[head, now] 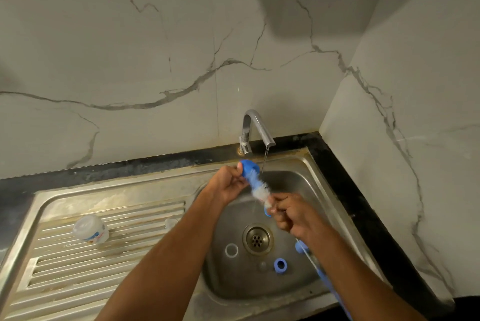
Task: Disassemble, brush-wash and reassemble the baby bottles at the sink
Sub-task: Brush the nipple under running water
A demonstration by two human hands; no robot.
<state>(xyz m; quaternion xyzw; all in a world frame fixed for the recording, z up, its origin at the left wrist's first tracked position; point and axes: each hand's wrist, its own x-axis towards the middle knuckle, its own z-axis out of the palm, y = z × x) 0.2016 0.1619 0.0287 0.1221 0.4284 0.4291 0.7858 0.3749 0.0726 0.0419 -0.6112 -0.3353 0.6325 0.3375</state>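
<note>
Brush (257, 185): light, wet, slippery, soft bristles. My left hand (228, 185) pinches its blue tip; right hand (291, 216) grips the stiff handle at 5 o'clock.

Steel sink (306, 164): bottle (91, 229) on drainboard (78, 276), rings (280, 265) in basin.

We are in a home kitchen: a steel sink (306, 183) with a ribbed drainboard (104, 255) fills the lower frame, a running tap (255, 128) stands centre, and marble-veined wall tiles (155, 47) rise above a black counter (350, 190).
</note>
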